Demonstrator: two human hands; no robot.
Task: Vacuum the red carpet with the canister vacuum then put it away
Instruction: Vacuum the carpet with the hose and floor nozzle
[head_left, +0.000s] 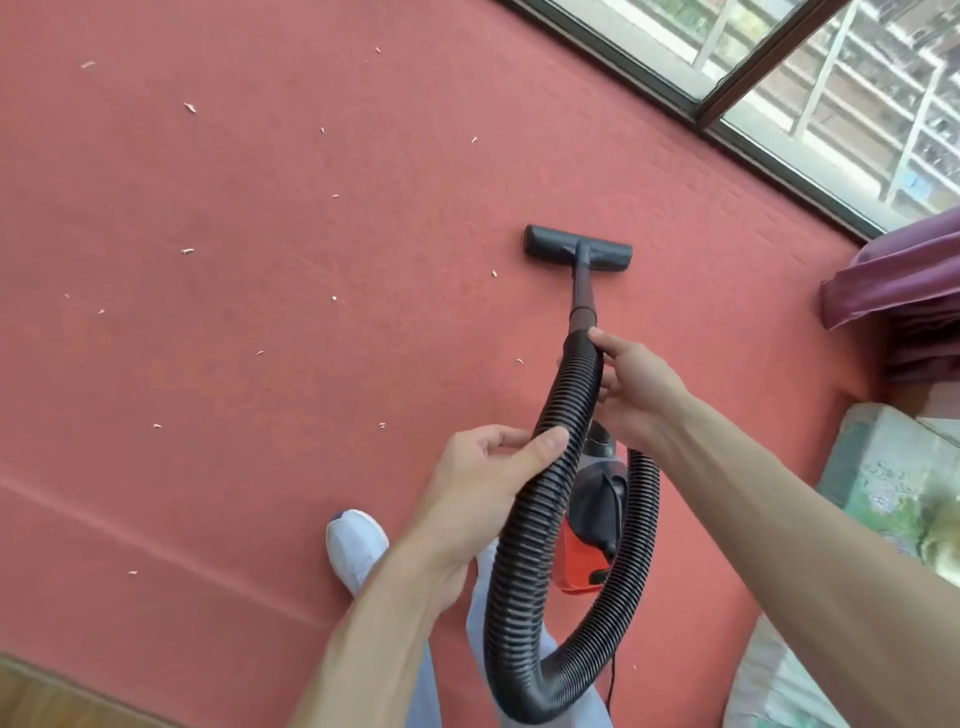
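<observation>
Nearest me, at 6 o'clock, the black ribbed hose (524, 545) loops low over my pale trouser leg, with my white shoe (356, 545) planted on the red carpet (260, 338) at about 7. My left hand (493, 467) sits just above that, fingers and thumb curled round the hose partway up its rise. Tucked inside the loop, at 5 o'clock, the canister vacuum (592, 519) stands on the carpet, orange and black, with the hose's other end running into its top.

Further out, toward 3, my right hand (634, 384) grips the upper end of the hose where it meets the dark wand (584, 296). The wand slants away to the floor head (577, 248), which lies flat on the carpet just past centre, toward 1 o'clock.

Small pale scraps (189, 107) are scattered over the carpet from 8 round to 11. A purple cloth (904, 280) hangs at 3, and the window (779, 78) runs along the carpet's far edge at 1 to 2.
</observation>
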